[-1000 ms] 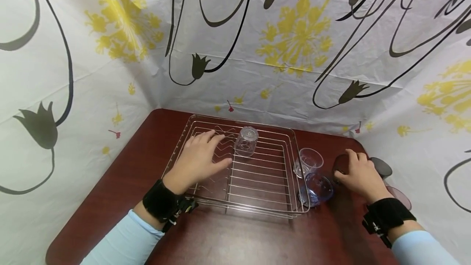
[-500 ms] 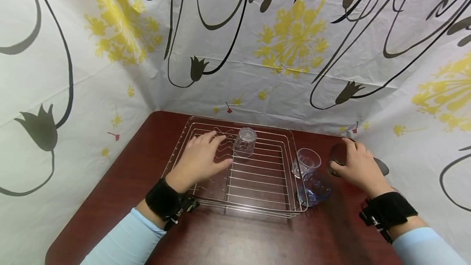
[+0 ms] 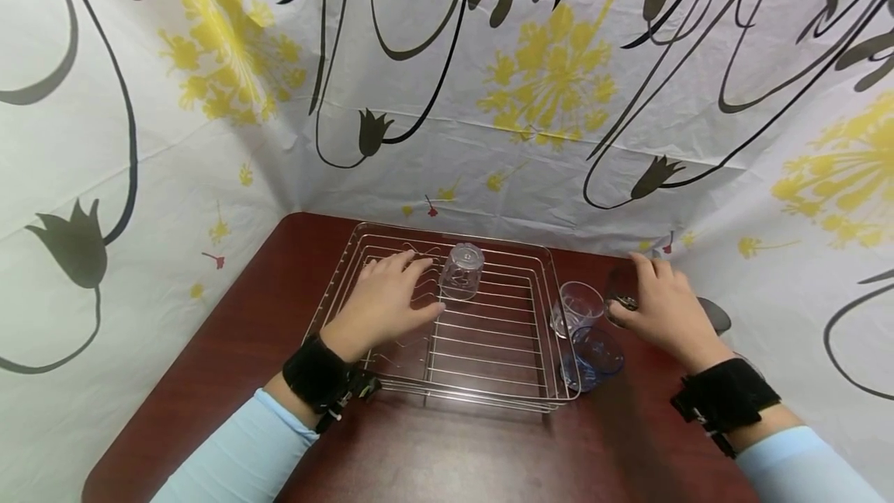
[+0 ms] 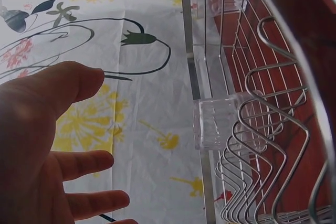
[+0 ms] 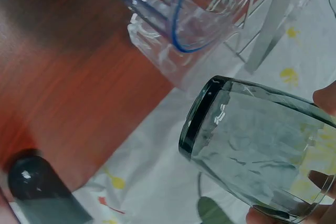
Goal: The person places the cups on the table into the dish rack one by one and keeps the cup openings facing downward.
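My right hand (image 3: 663, 309) holds a smoky grey drinking glass (image 5: 257, 140) above the table, right of the rack. In the right wrist view, fingertips show at its rim end, with its thick base pointing away from the hand. My left hand (image 3: 380, 297) is over the left part of the wire dish rack (image 3: 482, 400), thumb spread from the fingers, holding nothing. Just beyond its fingertips, a clear glass (image 3: 462, 270) stands upside down in the rack. Beside the rack's right side are another clear glass (image 3: 578, 309) and a blue glass (image 3: 592, 359).
Another dark glass (image 3: 715, 315) stands behind the right hand, partly hidden by it. The dark red table (image 3: 230, 379) meets a patterned sheet (image 3: 412, 169) at the back and sides. Wavy wire dividers (image 4: 262, 166) line the rack's left part.
The right hand has lifted the smoky glass and carried it left toward the rack. The left hand has hardly moved. The pinkish glass by the right wrist is now hidden.
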Motion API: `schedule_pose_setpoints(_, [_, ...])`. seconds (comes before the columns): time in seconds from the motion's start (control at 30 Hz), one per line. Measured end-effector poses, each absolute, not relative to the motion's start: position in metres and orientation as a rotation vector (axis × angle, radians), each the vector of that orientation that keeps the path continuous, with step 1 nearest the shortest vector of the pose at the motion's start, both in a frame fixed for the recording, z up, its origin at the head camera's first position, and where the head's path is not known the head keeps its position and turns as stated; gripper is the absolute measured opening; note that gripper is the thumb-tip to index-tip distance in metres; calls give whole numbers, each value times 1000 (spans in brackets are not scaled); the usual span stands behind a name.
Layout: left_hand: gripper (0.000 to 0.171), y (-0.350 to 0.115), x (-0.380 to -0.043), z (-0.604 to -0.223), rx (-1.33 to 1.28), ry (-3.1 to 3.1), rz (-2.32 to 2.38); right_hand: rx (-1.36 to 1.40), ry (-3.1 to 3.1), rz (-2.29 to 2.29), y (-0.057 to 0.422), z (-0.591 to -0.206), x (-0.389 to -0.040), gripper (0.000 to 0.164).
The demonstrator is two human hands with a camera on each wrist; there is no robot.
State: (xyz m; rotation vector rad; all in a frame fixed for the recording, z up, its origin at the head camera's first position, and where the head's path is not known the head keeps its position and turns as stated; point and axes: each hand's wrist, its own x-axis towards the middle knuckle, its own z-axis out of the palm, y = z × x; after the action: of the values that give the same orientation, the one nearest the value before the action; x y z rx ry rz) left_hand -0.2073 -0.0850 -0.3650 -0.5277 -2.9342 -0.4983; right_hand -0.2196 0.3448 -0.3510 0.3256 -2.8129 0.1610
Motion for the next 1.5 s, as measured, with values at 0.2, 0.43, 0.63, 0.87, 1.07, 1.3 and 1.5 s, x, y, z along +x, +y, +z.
schedule_pose_setpoints(0.2, [81, -81, -208, -366, -547, -2926, -487, 385, -2769, 137, 327, -346, -217, 84])
schedule_pose_setpoints(0.43, [84, -76, -211, -366, -546, -2946, -469, 441, -2766, 158, 303, -342, -221, 86])
schedule_pose_setpoints(0.63, [82, -75, -213, -368, -540, -2950, -460, 467, -2770, 169, 285, -339, -222, 84])
schedule_pose_setpoints(0.87, [80, -74, -214, -371, -539, -2944, -506, 491, -2788, 214, 269, -341, -226, 83])
schedule_pose_setpoints(1.07, [80, -72, -211, -372, -539, -2956, -504, 530, -2772, 216, 255, -347, -228, 83])
schedule_pose_setpoints(1.3, [78, -70, -212, -374, -548, -2899, -514, 561, -2767, 194, 242, -349, -225, 83])
schedule_pose_setpoints(1.5, [79, -68, -214, -377, -563, -2882, -506, 581, -2780, 215, 229, -352, -224, 84])
